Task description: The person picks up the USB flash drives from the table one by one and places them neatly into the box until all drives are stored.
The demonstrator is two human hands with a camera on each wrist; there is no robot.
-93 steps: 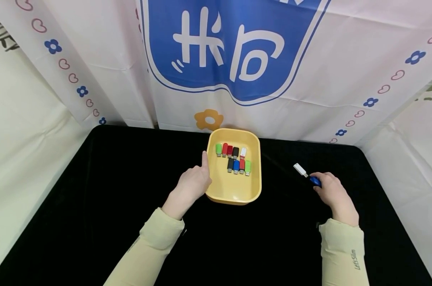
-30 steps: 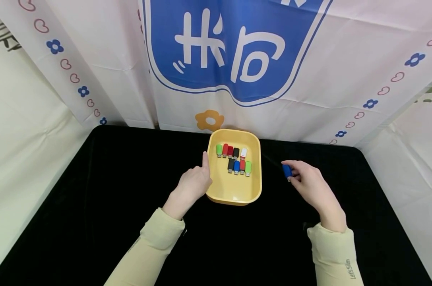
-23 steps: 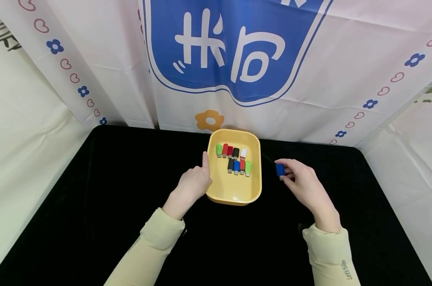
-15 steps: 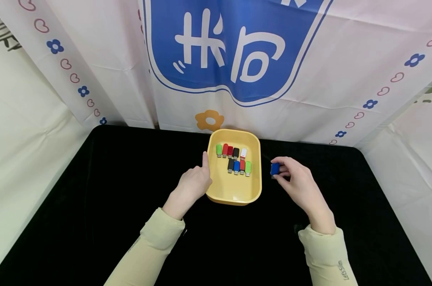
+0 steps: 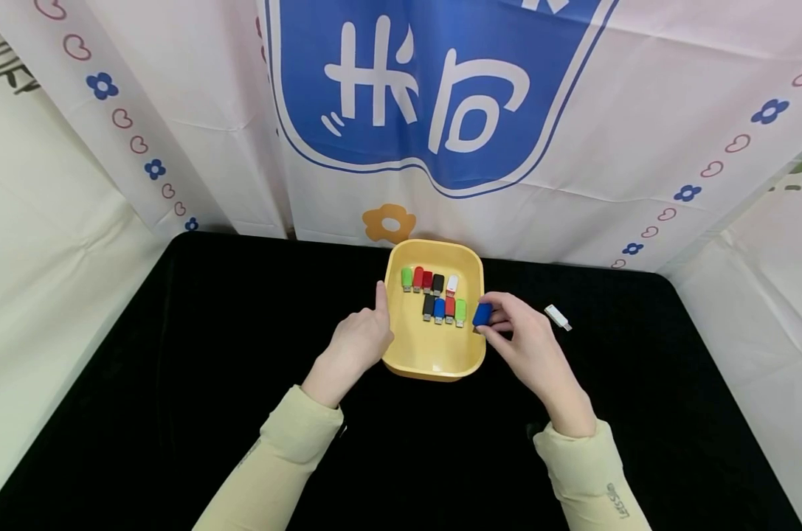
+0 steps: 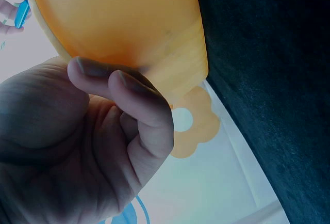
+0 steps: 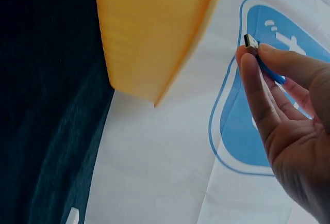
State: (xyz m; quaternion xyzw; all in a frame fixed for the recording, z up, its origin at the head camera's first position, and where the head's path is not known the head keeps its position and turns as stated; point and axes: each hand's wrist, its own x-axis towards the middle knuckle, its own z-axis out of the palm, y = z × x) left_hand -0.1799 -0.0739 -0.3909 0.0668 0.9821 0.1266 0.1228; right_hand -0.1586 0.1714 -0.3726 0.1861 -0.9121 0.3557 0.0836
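In the head view my right hand (image 5: 523, 335) pinches a blue USB stick (image 5: 482, 314) between thumb and fingers, over the right rim of a yellow plastic box (image 5: 434, 354). The right wrist view shows the stick's metal plug (image 7: 251, 42) poking out past the fingertips. My left hand (image 5: 357, 339) grips the box's left wall, index finger stretched along the rim. In the left wrist view its curled fingers (image 6: 139, 97) press the outer wall. Inside the box lie two rows of USB sticks, among them a blue one (image 5: 439, 308), a white one (image 5: 451, 285) and a light green one (image 5: 460, 310).
A white USB stick (image 5: 557, 317) lies on the black cloth (image 5: 241, 310) right of the box, beyond the right hand. Behind the table hangs a white printed curtain (image 5: 573, 214), close to the box's far end. Light side sheets (image 5: 42, 258) flank the table.
My right hand has picked up the blue USB stick from beside the white one and carried it left to the box's rim. The left hand and box stay put.
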